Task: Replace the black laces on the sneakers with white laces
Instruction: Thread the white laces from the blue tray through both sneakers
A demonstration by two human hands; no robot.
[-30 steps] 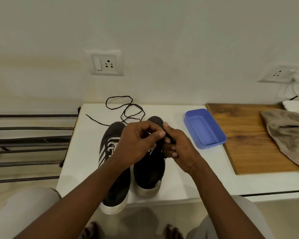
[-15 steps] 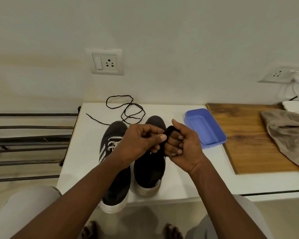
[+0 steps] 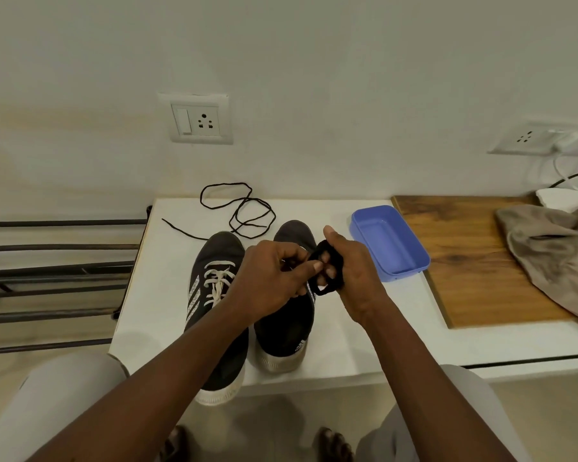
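Note:
Two black sneakers stand side by side on the white table [image 3: 344, 348]. The left sneaker [image 3: 216, 278] carries white laces. The right sneaker [image 3: 286, 328] is partly hidden behind my hands. A black lace [image 3: 327, 275] is wound in loops around the fingers of my right hand [image 3: 351, 275], which is raised above the right sneaker. My left hand [image 3: 274, 278] pinches the end of that same lace right beside the loops. A second black lace [image 3: 237, 211] lies loose on the table behind the shoes.
An empty blue plastic tray [image 3: 391, 243] sits right of the shoes. Further right lie a wooden board [image 3: 464, 258] and a crumpled beige cloth [image 3: 554, 251]. A dark metal rack [image 3: 54, 281] stands left of the table. The wall holds two sockets.
Both hands have lifted a little from the right sneaker. The black lace now shows as a wound bundle around my right fingers, and the right hand has shifted to the right.

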